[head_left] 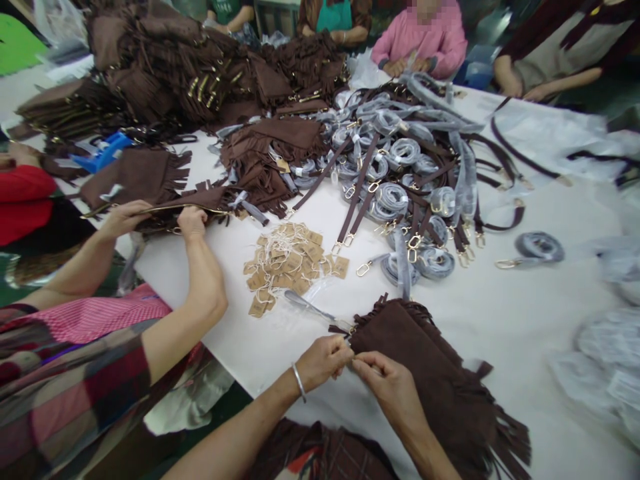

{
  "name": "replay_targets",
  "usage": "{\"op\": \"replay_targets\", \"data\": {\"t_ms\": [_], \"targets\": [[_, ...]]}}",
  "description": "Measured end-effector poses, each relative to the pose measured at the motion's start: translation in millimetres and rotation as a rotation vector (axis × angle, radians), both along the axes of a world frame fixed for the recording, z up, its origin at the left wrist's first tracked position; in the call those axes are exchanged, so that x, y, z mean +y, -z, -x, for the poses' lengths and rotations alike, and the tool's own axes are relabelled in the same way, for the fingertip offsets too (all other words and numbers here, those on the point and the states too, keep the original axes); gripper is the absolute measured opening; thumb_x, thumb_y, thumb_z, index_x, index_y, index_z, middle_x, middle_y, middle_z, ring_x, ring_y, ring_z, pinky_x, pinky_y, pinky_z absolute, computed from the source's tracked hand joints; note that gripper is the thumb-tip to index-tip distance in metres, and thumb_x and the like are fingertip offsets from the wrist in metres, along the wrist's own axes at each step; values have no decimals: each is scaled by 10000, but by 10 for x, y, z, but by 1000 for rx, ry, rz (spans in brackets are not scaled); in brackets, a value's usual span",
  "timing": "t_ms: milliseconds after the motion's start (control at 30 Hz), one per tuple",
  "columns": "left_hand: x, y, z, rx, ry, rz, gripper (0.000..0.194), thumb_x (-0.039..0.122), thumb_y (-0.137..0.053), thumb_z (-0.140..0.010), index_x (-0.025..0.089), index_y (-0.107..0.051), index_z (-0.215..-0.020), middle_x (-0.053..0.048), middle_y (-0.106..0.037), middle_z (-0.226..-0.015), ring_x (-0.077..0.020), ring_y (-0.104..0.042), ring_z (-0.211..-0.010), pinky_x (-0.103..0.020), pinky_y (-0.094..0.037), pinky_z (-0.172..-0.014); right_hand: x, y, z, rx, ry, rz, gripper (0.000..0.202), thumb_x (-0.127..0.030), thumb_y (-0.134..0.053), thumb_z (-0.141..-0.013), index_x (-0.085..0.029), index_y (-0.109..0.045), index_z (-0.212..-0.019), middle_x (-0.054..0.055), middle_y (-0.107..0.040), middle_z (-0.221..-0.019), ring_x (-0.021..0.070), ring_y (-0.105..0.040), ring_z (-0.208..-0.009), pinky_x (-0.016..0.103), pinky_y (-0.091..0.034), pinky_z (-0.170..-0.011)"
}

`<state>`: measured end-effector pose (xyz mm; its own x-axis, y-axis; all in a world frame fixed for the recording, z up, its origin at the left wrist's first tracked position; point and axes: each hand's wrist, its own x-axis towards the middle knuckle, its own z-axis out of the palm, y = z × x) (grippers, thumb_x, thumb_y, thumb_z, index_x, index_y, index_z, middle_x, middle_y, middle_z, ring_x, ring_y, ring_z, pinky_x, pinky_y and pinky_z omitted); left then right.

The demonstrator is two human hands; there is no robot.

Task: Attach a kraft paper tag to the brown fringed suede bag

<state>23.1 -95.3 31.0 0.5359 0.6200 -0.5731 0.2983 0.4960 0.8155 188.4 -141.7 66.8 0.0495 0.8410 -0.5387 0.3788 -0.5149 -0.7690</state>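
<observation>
Where the brown fringed bag lies at the lower centre of the frame on the white worktop, your left hand and right hand meet at its upper left corner. Each grip is pinched on the bag's edge there. Expect soft, limp, light suede that folds under its own weight; hold the stitched edge, not the loose fringe. Paper tags lie just above, beside a co-worker's hands.

Light was bright and even from overhead, casting only soft shadows on the white counter. The frame's right edge was blurred and washed out, and wide-angle distortion stretched the corners.
</observation>
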Motion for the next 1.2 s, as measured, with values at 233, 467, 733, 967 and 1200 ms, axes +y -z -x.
{"op": "replay_targets", "data": {"t_ms": [233,467,733,967,1200], "targets": [[157,24,-107,303,21,-446,382,427,-371,-936,178,-561,-719,-11,-579,-680,-158,-546,-676,-284,-406,-669,31,26,-22,-32,87,3,262,-462,-608,-775,-215,-684,-730,-3,-656,-694,169,-564,-673,249,-417,-617],[337,104,-215,622,454,-1085,125,204,-446,-927,189,-552,-991,-68,-590,-972,-230,-493,-982,-384,-358,-855,52,8,-104,-114,115,-43,263,-453,-591,-779,-211,-673,-714,-5,-638,-650,157,-535,-606,251,-399,-548],[257,-56,-211,665,525,-1079,112,149,-421,-911,171,-528,-886,-78,-583,-881,-235,-517,-876,-385,-366,-785,46,-21,-148,-109,161,-46,276,-464,-585,-773,-207,-644,-689,-6,-607,-621,159,-527,-588,271,-418,-571],[197,-220,-77,420,279,-367,56,210,-565,-756,194,-518,-781,30,-539,-648,-136,-503,-615,-253,-346,-570,102,-181,-163,-62,129,-48,258,-438,-571,-780,-206,-629,-681,-6,-610,-631,154,-530,-598,262,-414,-568],[103,-60,18,222,98,155,564,692,-296,-819,177,-527,-807,25,-519,-597,-121,-468,-435,-248,-365,-432,150,-245,-147,-44,55,-61,240,-397,-578,-775,-204,-619,-638,-19,-596,-608,143,-536,-589,245,-406,-554]]}}
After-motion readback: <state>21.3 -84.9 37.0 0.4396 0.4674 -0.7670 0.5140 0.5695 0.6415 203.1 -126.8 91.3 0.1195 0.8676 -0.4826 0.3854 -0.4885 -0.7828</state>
